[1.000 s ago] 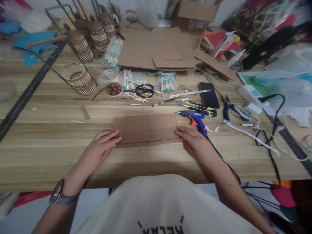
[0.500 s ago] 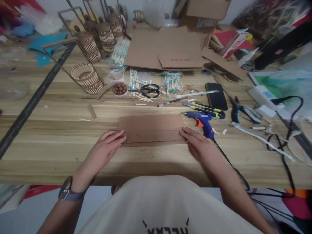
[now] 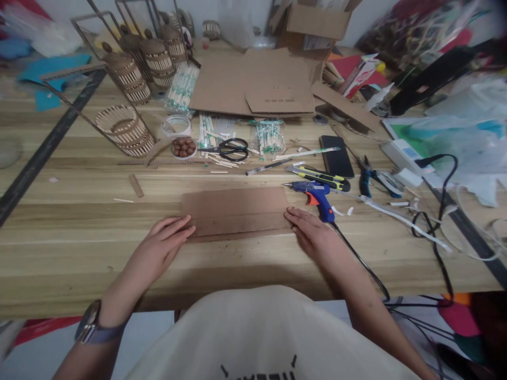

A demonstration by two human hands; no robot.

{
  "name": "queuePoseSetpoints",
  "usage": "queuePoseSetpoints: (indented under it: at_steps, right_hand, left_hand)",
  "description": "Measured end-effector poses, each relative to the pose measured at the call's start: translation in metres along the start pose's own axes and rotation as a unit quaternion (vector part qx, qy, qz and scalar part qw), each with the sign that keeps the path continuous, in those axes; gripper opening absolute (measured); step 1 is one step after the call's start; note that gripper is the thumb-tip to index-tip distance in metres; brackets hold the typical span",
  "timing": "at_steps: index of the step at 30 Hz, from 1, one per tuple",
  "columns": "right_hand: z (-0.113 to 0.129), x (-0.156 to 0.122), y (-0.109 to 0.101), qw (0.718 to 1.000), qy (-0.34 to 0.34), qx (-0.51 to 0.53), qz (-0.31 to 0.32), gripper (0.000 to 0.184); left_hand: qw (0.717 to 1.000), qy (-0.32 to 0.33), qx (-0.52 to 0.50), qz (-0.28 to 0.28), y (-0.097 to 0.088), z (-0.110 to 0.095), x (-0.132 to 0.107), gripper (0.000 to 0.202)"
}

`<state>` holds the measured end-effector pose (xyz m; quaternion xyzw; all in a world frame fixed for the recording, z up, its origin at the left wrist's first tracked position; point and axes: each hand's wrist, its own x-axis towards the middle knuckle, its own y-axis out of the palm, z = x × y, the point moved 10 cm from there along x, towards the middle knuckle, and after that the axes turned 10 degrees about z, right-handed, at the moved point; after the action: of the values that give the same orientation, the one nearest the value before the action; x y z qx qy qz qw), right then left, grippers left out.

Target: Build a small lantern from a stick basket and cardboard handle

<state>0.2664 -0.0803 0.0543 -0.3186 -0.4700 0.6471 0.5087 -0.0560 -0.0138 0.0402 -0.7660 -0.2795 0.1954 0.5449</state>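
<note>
A flat rectangular piece of brown cardboard [image 3: 235,208] lies before me on the wooden table, with a narrower cardboard strip [image 3: 241,226] along its near side. My left hand [image 3: 168,240] grips the left end, fingertips on the strip and thumb side toward the edge. At the opposite end my right hand [image 3: 311,229] holds the right edge, its fingers close together and partly hiding that corner. Just beyond the right hand rests a blue hot glue gun [image 3: 317,195], its nozzle pointing left above the cardboard's far right corner.
Behind the cardboard lie black scissors [image 3: 227,149], a bowl of brown beads [image 3: 184,148], a utility knife [image 3: 319,178] and a phone [image 3: 336,157]. Stick-and-cardboard baskets [image 3: 124,131] stand back left. Pliers [image 3: 366,177] and a black cable [image 3: 441,253] are right.
The view has shifted slightly, so the table's things appear farther left. Both hands stay at the ends of the cardboard, which looks still on the table.
</note>
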Motion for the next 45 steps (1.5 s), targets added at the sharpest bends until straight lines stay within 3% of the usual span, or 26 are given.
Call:
queuePoseSetpoints:
  at_steps: [27, 36, 45]
  right_hand:
    - [0.009, -0.002, 0.005, 0.995, 0.003, -0.101, 0.001, 0.047]
    - [0.003, -0.003, 0.011, 0.995, 0.024, -0.101, 0.003, 0.058]
    - [0.003, -0.002, 0.012, 0.995, 0.020, -0.090, 0.022, 0.056]
  left_hand:
    - [1.000, -0.005, 0.020, 0.000, 0.000, -0.006, -0.001, 0.038]
    - [0.998, 0.025, 0.046, -0.019, -0.004, -0.013, 0.001, 0.037]
    - [0.999, 0.017, 0.042, -0.015, -0.002, -0.011, 0.001, 0.037]
